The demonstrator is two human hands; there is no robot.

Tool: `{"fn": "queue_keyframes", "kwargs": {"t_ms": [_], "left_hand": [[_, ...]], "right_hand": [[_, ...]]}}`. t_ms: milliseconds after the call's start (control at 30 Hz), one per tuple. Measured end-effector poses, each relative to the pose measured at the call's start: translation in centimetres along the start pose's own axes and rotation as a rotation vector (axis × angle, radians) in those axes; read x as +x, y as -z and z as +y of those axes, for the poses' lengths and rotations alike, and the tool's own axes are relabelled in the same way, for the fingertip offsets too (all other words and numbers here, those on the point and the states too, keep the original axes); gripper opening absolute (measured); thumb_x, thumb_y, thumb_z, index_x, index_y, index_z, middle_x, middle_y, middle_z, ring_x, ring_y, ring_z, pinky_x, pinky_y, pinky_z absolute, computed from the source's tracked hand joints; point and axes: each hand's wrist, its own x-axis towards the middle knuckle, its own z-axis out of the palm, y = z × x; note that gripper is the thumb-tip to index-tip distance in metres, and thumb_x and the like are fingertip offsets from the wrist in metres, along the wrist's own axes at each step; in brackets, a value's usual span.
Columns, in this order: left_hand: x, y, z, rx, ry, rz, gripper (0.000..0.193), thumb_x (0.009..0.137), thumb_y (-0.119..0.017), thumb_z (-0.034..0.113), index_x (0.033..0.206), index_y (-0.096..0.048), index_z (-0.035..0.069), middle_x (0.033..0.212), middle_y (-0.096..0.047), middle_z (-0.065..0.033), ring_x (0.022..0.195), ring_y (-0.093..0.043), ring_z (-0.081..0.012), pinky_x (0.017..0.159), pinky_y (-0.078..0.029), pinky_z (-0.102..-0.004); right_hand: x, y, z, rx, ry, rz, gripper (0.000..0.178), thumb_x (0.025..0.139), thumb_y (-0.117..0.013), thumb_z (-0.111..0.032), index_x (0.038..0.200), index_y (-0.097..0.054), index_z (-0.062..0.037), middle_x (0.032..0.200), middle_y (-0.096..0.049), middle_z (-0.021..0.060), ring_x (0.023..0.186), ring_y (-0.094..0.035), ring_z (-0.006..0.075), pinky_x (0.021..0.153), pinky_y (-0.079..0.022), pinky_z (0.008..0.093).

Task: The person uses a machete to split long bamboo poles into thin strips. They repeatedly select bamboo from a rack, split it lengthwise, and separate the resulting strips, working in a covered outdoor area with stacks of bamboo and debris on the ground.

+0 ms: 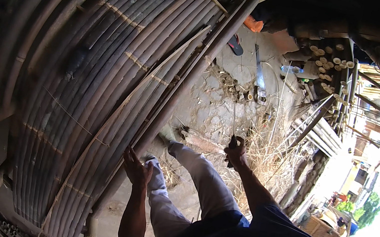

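Observation:
A wide panel of dark bamboo poles (pixel 124 61), lashed together with pale ties, lies slanted along my left side inside a thicker bamboo frame (pixel 180 86). My left hand (pixel 138 168) rests with fingers stretched out at the panel's near right edge, by the frame pole. A split bamboo strip (pixel 124 102) lies lengthwise over the panel. My right hand (pixel 237 153) is closed round a dark-handled tool (pixel 233 143), away from the panel. A long thin shaft seems to run up from its handle; its exact kind is unclear.
On the dirt floor lie a long flat blade (pixel 259 75), a dark sandal (pixel 236 45) and a blue-tinted plastic bottle (pixel 291 69). Dry straw (pixel 266 149) is heaped to the right. Cut bamboo poles (pixel 329 62) are stacked at far right, near a woven basket (pixel 320 230).

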Motion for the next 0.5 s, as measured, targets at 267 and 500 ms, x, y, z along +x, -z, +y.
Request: {"fn": "queue_keyframes", "kwargs": {"t_ms": [267,500], "left_hand": [[1.6,-0.5,1.5,0.136,0.17,-0.246,0.113,0.071,-0.081,0.038,0.153,-0.016,-0.006,0.156,-0.023,-0.0282,0.147,-0.022,-0.041,0.115,-0.026,-0.0579],[2.4,-2.2,1.3,0.192,0.275,-0.33,0.113,0.073,-0.079,0.038,0.151,-0.013,-0.013,0.152,-0.022,-0.0384,0.142,-0.025,-0.0499,0.119,-0.021,-0.0543]], "right_hand": [[19.8,11.4,-11.5,-0.688,0.586,0.251,0.057,0.082,-0.059,-0.01,0.136,-0.044,-0.0198,0.095,-0.066,0.0234,0.093,-0.065,0.0414,0.08,-0.051,0.0518],[33.7,6.0,-42.5,-1.432,0.516,0.331,0.058,0.095,-0.053,-0.013,0.145,-0.042,-0.042,0.121,-0.062,0.0195,0.109,-0.066,0.0344,0.087,-0.055,0.0479]]}}
